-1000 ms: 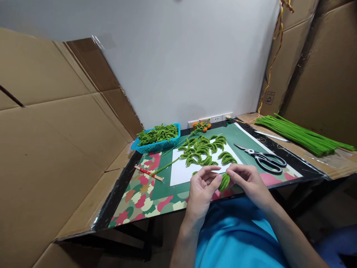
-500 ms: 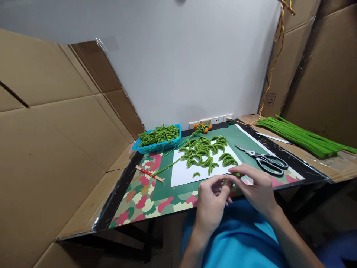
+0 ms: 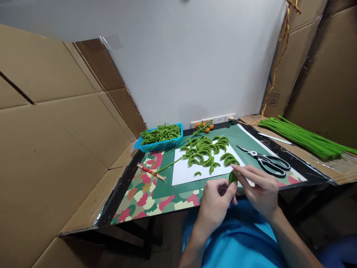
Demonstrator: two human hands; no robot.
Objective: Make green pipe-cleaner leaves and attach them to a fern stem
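Note:
A small green fuzzy piece is pinched between my two hands near the table's front edge. My left hand grips its lower end with thumb and fingers. The fingertips of my right hand close on its upper end. Beyond them, many curved green fuzzy pieces lie in clusters on a white sheet. One small curved piece rests apart near the sheet's front. Black-handled scissors lie slightly open to the right of the sheet.
A blue basket of green pieces stands at the back left. Orange-tipped stems lie at the back. Red-wrapped sticks are on the left. Long green stems and a white strip lie on the right.
My right hand has shifted slightly, and the green piece between my hands now stands more upright and shows more clearly. The whole view has moved a little.

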